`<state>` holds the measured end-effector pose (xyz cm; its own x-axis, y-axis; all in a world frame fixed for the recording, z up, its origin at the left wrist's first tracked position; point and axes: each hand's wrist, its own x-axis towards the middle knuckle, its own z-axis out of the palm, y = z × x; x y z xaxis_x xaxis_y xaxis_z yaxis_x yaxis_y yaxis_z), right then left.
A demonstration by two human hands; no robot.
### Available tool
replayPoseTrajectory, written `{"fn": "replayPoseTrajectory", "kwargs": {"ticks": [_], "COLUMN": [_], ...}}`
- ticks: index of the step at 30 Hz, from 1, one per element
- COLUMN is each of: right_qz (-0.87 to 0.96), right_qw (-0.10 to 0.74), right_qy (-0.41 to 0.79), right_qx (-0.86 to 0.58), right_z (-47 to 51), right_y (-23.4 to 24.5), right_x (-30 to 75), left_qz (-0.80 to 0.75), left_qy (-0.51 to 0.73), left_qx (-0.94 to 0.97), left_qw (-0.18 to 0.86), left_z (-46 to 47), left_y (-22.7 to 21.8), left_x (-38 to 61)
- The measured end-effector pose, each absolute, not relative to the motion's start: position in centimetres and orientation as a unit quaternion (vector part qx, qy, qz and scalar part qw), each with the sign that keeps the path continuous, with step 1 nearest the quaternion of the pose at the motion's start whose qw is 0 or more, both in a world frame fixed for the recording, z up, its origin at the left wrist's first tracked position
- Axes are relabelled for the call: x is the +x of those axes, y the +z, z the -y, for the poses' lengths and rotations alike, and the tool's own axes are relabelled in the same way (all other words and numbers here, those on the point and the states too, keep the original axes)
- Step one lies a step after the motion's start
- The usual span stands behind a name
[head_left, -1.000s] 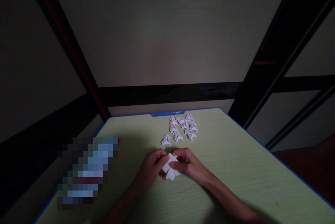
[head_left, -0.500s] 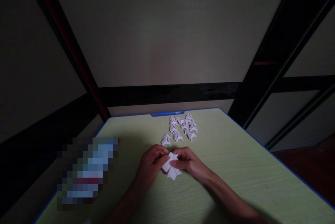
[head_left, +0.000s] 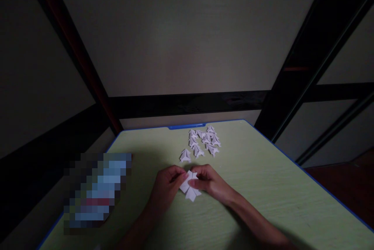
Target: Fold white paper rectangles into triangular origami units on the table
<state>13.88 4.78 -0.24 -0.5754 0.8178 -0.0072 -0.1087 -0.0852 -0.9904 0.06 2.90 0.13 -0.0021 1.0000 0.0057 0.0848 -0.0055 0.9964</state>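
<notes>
Between my two hands is a piece of folded white paper with pointed flaps, held just above the table. My left hand pinches its left side, thumb on top. From the right, my right hand grips it with the thumb pressed flat near the middle; the fingers behind the paper are partly hidden. Just beyond my hands lies a folded paper figure, shaped like a small frog. Several similar white paper figures sit in a loose group behind it.
The light green table has a blue edge and a blue handle-like strip at its far side. A blurred-out flat object lies at the left. Beyond the table rises a pale panel wall with dark trim.
My left hand has shifted slightly, and the folded paper has turned and moved a little to the left. The paper figures on the table stay where they were.
</notes>
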Motion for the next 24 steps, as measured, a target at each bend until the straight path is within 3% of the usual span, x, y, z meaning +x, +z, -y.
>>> {"fn": "replayPoseTrajectory", "kwargs": {"ticks": [10,15,24], "right_qz": [0.577,0.570,0.575], "right_qw": [0.343,0.331,0.327], "right_qy": [0.675,0.696,0.695], "right_qx": [-0.306,-0.284,-0.280], "right_z": [-4.7,-4.6,-4.6], "right_y": [-0.2,0.0,-0.3], "right_x": [13.8,13.8,13.9], "left_qz": [-0.483,-0.466,-0.454], "left_qy": [0.500,0.448,0.442], "left_qx": [0.506,0.516,0.537], "left_qw": [0.510,0.562,0.556], "left_z": [-3.0,-3.2,-2.7], "left_y": [-0.3,-0.8,-0.6], "left_x": [0.2,0.3,0.1]}}
